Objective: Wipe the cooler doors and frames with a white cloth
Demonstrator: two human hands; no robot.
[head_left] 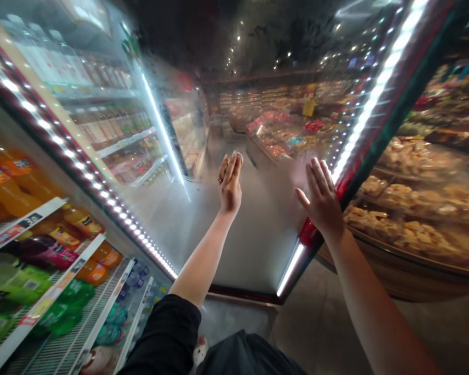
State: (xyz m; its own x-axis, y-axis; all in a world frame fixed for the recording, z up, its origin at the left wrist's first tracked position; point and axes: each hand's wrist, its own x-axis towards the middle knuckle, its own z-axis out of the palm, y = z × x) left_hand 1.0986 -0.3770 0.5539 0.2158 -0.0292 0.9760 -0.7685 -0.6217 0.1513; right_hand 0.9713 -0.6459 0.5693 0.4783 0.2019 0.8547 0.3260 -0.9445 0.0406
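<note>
fog is spread over the glass door (254, 245) of a drinks cooler, and both hands are held up at it; whether the fingertips are pressed on the pane cannot be told. on the left hand (230, 182), the fingers (229, 169) are kept narrow and close together, seen nearly edge-on, with a ring (220, 179) worn on one of them and nothing held. on the right hand (322, 198), the fingers (318, 177) are spread a little, with the palm turned toward the glass, and nothing is held there either. a red fitting (308, 232) on the door frame is placed just below those fingers, and a white led strip (291, 268) is set beneath it. a line of small leds (78, 164) is carried along the frame well left of the left hand's fingers. bottled orange and green drinks (42, 260) are ranged on cooler shelves further left and below. a curved wooden counter (379, 265) heaped with baked goods (414, 208) is seen right of the right hand's fingers, above a grey floor (320, 317). beyond the fingertips, shop shelves of packaged goods (281, 122) and a yellow sign (308, 107) are seen under a dark ceiling (258, 36) dotted with small lights. a black sleeve (164, 333) is worn on the left arm, below the fingers.
</note>
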